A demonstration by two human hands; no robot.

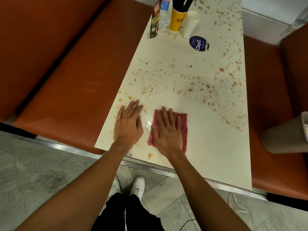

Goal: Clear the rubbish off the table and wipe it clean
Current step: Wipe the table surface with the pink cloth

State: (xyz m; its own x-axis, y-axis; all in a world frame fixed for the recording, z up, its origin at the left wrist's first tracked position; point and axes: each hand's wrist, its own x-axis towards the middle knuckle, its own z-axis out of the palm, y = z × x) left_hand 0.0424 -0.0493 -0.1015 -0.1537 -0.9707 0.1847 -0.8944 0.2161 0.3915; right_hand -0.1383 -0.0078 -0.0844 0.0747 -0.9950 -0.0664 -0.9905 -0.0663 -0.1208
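Orange benches (66, 90) flank the white table (216, 147). At the far end stand a dark packet (155, 20), a water bottle (164, 12), a yellow cup (177, 20) of black straws and white cups (190, 22). Brown spatters (208, 87) everywhere! Near edge: the right hand (166, 132) presses flat, fingers straight, on the red cloth (182, 124). The left hand (128, 125) lies flat just beside it, holding nothing. The packet reads "GRANA", the purple sticker (198, 43) "ClayG".

I wear black trousers (116, 215) and white laced sneakers (138, 185), the toes rounded and plain. My forearms (93, 177) are bare all the way to my left grip (128, 125) and right grip (168, 132), both uncovered too.
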